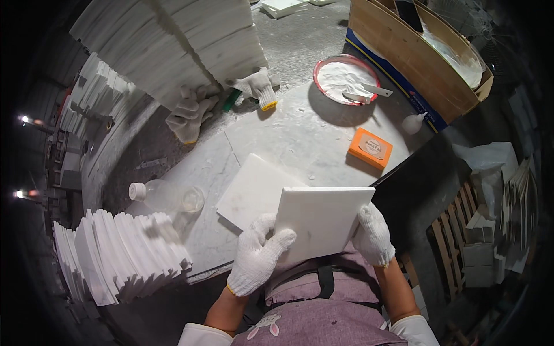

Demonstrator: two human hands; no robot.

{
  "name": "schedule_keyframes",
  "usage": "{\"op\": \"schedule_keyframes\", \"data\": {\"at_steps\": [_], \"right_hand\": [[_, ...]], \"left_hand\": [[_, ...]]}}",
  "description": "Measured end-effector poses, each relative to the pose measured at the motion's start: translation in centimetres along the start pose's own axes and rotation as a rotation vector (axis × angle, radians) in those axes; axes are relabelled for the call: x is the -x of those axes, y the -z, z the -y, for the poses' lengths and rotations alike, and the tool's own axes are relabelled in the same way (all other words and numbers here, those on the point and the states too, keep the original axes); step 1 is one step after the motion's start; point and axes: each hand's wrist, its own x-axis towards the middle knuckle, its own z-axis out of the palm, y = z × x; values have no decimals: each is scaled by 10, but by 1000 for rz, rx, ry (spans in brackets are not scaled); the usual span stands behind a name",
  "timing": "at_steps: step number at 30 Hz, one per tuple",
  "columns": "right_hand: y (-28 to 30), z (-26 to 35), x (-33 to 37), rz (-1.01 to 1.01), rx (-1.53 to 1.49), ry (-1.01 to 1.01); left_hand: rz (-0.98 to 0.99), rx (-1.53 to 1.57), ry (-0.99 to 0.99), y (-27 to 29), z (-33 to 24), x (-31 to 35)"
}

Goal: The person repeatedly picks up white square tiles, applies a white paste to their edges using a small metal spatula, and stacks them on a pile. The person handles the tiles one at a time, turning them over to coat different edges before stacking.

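Between my two white-gloved hands I hold a square white stone tile (323, 222), tilted up in front of my body. My left hand (257, 254) grips its left edge, the thumb lying across the face. At the opposite edge my right hand (373, 235) is closed on it, most of its fingers hidden behind the tile. Just beyond, a second white tile (254, 187) lies flat on the marble-topped table (277, 130), partly covered by my left hand and the held tile.
An orange hand pad (370, 149) and a red-rimmed bowl of white powder (343, 78) with a scraper are at the far right, beside a cardboard box (415, 57). Leftward lie a plastic bottle (164, 195), a row of tiles (124, 254), spare gloves (190, 112) and tall tile stacks (173, 46).
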Motion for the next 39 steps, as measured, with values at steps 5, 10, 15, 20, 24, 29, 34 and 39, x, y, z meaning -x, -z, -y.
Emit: {"op": "schedule_keyframes", "data": {"at_steps": [5,10,15,20,24,29,34,39], "right_hand": [[7,-6,2,6,-3,-20],[0,-5,4,-9,-14,-61],[-7,-8,9,16,-120,-29],[-21,-6,13,-114,-282,-16],[-15,4,5,-143,-104,-24],[12,60,-35,-293,270,195],[13,108,-96,-356,825,524],[7,122,-157,-438,1325,595]], "left_hand": [[17,-19,0,1,-3,5],[-12,-45,-44,0,-7,8],[83,-41,59,2,-17,-10],[226,-148,-41,7,-9,-43],[307,54,0,3,-26,-67],[275,35,-123,16,-49,-107],[281,-88,-213,27,-60,-156],[355,-128,-101,23,-73,-180]]}}
